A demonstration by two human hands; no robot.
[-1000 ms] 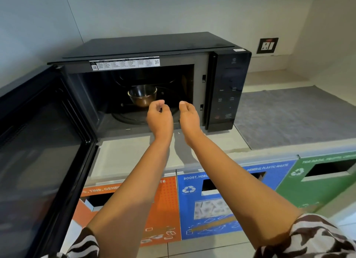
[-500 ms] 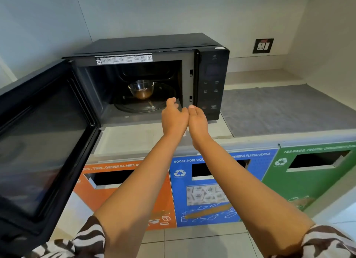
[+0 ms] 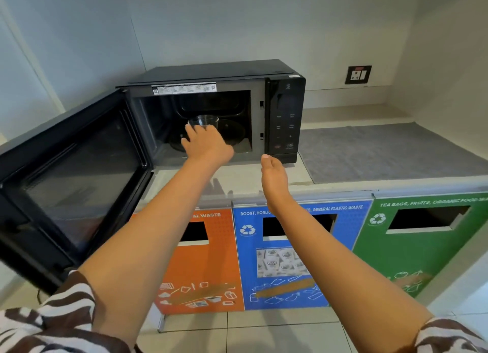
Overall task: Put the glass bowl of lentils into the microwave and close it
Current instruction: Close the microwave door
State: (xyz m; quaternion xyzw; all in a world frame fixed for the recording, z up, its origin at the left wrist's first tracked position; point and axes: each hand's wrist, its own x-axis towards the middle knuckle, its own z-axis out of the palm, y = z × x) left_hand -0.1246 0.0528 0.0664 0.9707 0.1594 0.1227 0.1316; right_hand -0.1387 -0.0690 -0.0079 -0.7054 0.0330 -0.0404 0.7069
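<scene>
The black microwave [image 3: 285, 110] stands on the counter with its door [image 3: 76, 183] swung wide open to the left. Inside, on the turntable, sits the glass bowl of lentils [image 3: 204, 121]; only its clear rim shows above my left hand [image 3: 206, 145]. That hand is spread flat in front of the cavity opening, fingers apart, holding nothing. My right hand [image 3: 273, 174] hovers over the counter's front edge, just below the control panel, fingers loosely extended and empty.
A grey mat [image 3: 383, 152] covers the counter right of the microwave. A wall socket [image 3: 358, 74] is behind it. Below the counter are orange [image 3: 208, 260], blue [image 3: 285, 247] and green [image 3: 422, 236] waste bins with slots.
My hands, close together before the cavity, have separated: the left moved left in front of the bowl, the right dropped back. The view pulled back from the microwave.
</scene>
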